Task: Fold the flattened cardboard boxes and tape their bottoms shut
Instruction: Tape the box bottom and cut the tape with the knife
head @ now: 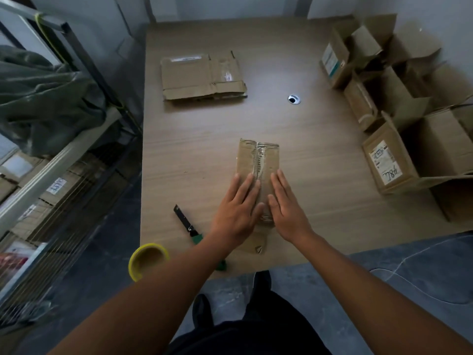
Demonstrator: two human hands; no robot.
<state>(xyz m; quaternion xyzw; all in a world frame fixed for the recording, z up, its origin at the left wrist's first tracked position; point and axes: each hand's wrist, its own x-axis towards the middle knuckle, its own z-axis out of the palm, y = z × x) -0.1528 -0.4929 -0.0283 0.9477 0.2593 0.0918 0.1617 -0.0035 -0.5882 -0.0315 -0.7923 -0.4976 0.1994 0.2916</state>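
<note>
Both flat hands, left hand (pixel 236 210) and right hand (pixel 286 207), press the cardboard box (pixel 258 160) beneath them.

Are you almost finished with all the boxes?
Not yet. Several folded brown cardboard boxes stand open on the right of the wooden table; those look done. The left hand and right hand press flat on a small brown box with a taped seam. A stack of flattened brown cardboard boxes waits at the far left, with the yellow tape roll near the front edge.
</note>
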